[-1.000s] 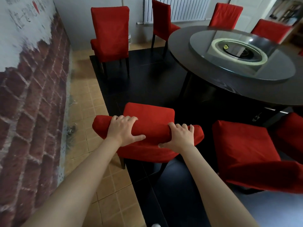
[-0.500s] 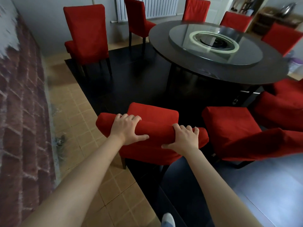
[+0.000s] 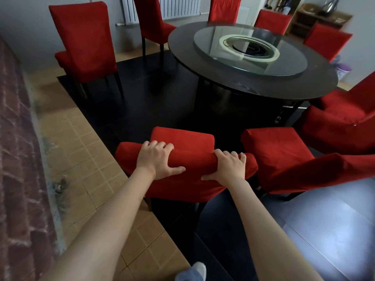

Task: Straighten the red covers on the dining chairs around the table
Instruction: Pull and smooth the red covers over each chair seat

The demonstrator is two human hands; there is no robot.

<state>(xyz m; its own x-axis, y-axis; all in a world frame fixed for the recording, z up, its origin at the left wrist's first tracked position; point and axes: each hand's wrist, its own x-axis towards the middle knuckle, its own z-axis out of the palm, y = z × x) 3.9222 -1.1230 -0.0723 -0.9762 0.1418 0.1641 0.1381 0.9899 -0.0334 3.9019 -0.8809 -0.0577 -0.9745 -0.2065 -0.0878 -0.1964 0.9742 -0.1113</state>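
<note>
Chair in hand: red fabric-covered dining chair (image 3: 182,159), lower centre of the frame, seen from behind its backrest. My left hand (image 3: 155,162) and right hand (image 3: 229,168) each have a narrow grip curled over the top roll of the backrest cover, thumbs on the near face, fingers over the far side.

Progress, as I judge it: early to middle. The cover under my hands looks snug across the top. The neighbouring red-covered chair with slack cover (image 3: 284,159), right of centre, shows cloth sagging loose along its near edge, so it is not yet done. Further red chairs ring the round dark table with glass turntable (image 3: 253,63), upper right; their covers are too distant to grade.

Room: brick-patterned wall (image 3: 18,159) along the left edge, tan tiled floor (image 3: 81,155) beside it giving a free lane. Held chair stands near its right-hand neighbour, with a narrow gap between.
</note>
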